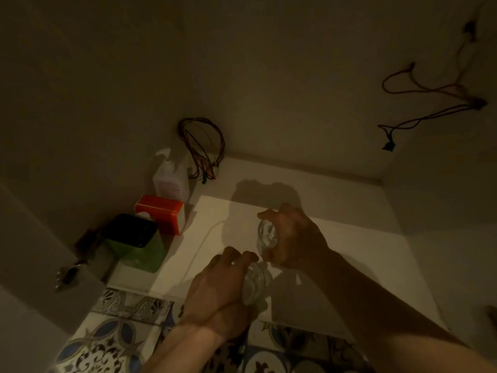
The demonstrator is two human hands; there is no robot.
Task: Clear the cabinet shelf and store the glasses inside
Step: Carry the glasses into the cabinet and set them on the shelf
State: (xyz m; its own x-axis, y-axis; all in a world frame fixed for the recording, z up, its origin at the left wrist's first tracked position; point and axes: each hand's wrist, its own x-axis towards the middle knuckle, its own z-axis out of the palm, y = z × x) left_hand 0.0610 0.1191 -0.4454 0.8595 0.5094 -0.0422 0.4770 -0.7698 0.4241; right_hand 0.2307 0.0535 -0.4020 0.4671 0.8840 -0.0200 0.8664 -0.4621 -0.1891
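Note:
I look down into a dim low cabinet with a pale shelf floor (336, 251). My right hand (293, 235) grips a clear glass (265, 235) from above, holding it over the middle of the shelf. My left hand (223, 286) is closed round a second clear glass (254, 285) near the shelf's front edge, just in front of the other glass. The lower parts of both glasses are partly hidden by my fingers.
Along the left wall stand a white pump bottle (169, 179), an orange-and-white box (164, 214) and a green container with a black lid (134, 243). A coil of red and dark wires (201, 146) hangs in the back corner; more wires (430, 103) cross the right wall. Patterned floor tiles (113, 337) lie in front.

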